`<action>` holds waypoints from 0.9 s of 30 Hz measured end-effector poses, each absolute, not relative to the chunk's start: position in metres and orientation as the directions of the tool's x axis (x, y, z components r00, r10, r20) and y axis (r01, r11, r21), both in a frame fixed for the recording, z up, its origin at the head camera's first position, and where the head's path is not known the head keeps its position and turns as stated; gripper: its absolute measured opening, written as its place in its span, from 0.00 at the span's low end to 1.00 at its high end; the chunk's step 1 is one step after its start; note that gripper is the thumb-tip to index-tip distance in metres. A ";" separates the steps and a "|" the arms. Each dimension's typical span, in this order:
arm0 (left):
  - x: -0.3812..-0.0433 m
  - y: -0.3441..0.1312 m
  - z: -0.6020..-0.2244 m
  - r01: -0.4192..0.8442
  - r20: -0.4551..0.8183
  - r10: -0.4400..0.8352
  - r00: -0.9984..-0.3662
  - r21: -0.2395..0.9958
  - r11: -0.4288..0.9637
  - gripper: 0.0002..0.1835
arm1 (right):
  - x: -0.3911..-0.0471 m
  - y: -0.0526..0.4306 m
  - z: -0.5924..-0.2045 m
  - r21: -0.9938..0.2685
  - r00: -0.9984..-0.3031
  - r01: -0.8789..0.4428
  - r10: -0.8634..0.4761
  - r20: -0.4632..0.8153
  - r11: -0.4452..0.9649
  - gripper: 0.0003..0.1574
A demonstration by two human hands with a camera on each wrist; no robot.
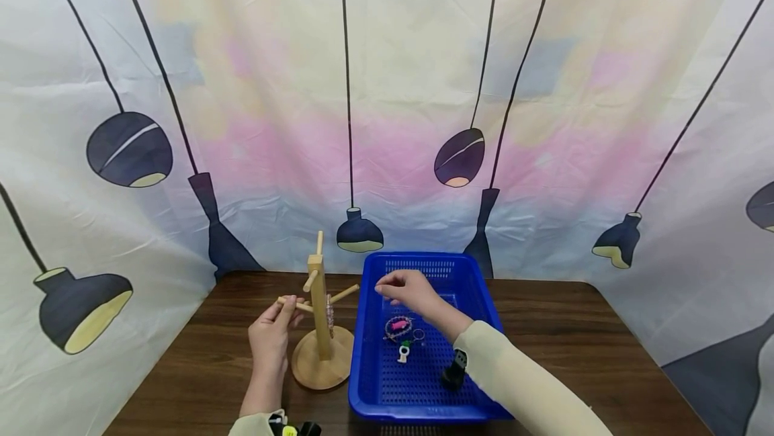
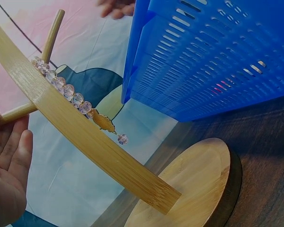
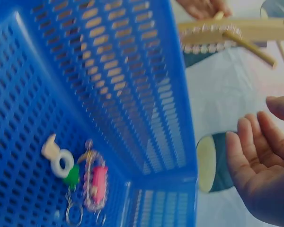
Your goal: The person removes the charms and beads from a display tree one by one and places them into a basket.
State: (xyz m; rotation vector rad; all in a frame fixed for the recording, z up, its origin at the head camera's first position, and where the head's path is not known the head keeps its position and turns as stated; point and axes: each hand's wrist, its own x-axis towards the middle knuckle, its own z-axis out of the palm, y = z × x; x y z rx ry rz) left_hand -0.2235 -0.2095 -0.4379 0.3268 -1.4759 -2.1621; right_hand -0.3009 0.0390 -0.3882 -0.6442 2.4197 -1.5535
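Note:
A wooden stand (image 1: 319,318) with a round base and several pegs stands on the table. My left hand (image 1: 269,336) pinches the tip of its left peg between thumb and fingers. On the right peg hangs a bracelet of clear pinkish beads (image 2: 68,90) with a gold charm, beside the post. Over the left part of the blue basket (image 1: 431,413) is my right hand (image 1: 413,292), fingers relaxed and nothing held. Inside that basket lie a second beaded bracelet (image 3: 87,182), a bright pink piece (image 3: 100,183) and a white-and-green figure keychain (image 3: 62,163) with a metal ring.
The basket stands close to the right of the stand's base (image 1: 320,375), its high slotted walls between the two hands. The brown wooden table (image 1: 556,342) extends to both sides. Behind it hangs a cloth backdrop (image 1: 399,86) printed with lamps.

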 end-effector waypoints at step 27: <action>-0.227 -0.212 -0.440 0.250 0.070 -0.524 -0.849 0.927 -0.279 0.13 | -0.286 0.000 -0.381 -0.972 -0.899 -0.169 -0.429 0.086 0.160 0.13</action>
